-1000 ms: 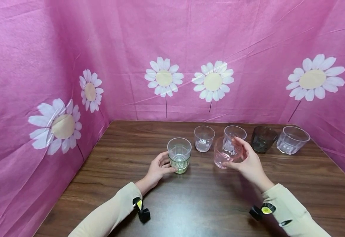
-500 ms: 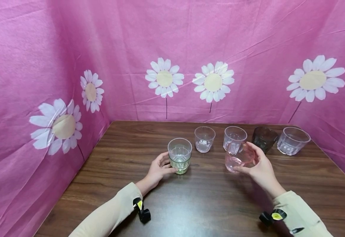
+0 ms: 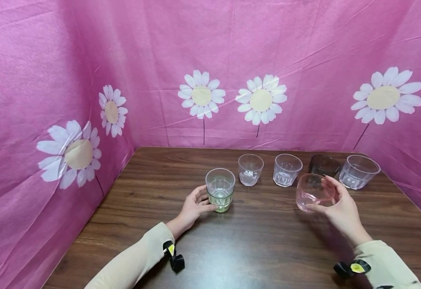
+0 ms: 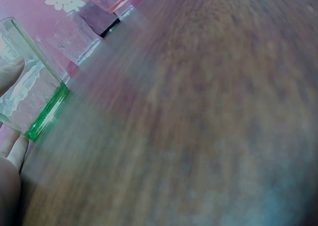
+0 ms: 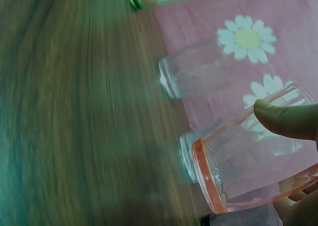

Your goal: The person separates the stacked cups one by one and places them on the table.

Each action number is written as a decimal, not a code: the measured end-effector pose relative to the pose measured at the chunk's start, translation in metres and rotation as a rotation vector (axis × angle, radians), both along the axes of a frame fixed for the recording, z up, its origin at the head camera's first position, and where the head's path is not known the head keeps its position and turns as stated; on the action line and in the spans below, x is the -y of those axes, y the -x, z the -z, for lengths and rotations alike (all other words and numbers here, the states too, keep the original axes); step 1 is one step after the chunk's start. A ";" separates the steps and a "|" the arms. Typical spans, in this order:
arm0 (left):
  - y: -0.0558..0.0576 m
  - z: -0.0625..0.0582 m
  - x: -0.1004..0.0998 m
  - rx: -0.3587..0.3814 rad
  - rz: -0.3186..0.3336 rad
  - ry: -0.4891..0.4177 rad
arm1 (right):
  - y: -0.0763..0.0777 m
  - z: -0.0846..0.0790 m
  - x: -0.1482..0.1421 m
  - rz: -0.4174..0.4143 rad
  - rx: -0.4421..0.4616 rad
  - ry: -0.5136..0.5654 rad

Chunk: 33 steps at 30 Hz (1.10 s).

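On the left, my left hand point(image 3: 191, 208) holds a green glass point(image 3: 223, 204) standing upright on the table, thumb in front and fingers behind. A clear glass point(image 3: 220, 179) sits nested in it, its upper part rising above the green rim. The left wrist view shows the bright green base point(image 4: 47, 114) at the wood. My right hand point(image 3: 344, 212) grips a pink glass point(image 3: 307, 196) by its side, thumb on the near side and fingers on the far side. In the right wrist view the pink glass point(image 5: 243, 161) is tilted and held off the table.
Along the back of the wooden table point(image 3: 254, 241) stand a clear glass point(image 3: 250, 170), a second clear one point(image 3: 287, 170), a dark smoky glass point(image 3: 322, 164) and a wide clear glass point(image 3: 358, 172). Behind them hangs a pink cloth point(image 3: 304, 52) with daisies.
My right hand has carried the pink glass to the right, from in front of the second clear glass to in front of the dark one. The left hand stays in place.
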<state>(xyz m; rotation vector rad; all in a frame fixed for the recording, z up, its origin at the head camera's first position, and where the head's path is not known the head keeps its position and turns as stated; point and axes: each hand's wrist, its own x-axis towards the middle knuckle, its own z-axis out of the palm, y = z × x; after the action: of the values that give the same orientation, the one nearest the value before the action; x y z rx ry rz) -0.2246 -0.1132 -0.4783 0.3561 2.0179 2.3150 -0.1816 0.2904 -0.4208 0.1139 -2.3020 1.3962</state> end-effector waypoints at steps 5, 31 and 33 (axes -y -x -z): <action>0.001 0.001 0.000 0.002 0.009 -0.005 | -0.002 0.000 -0.017 0.060 0.017 -0.007; 0.000 0.000 -0.001 0.001 0.013 -0.013 | -0.009 0.008 -0.098 0.416 0.141 0.020; 0.001 0.001 0.000 0.006 0.013 -0.011 | -0.009 0.007 -0.103 0.458 0.157 0.030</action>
<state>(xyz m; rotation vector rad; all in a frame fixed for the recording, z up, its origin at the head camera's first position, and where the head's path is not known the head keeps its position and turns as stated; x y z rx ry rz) -0.2251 -0.1127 -0.4788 0.3609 1.9954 2.3174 -0.1731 0.3935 -0.4276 -0.5170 -2.2356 1.2307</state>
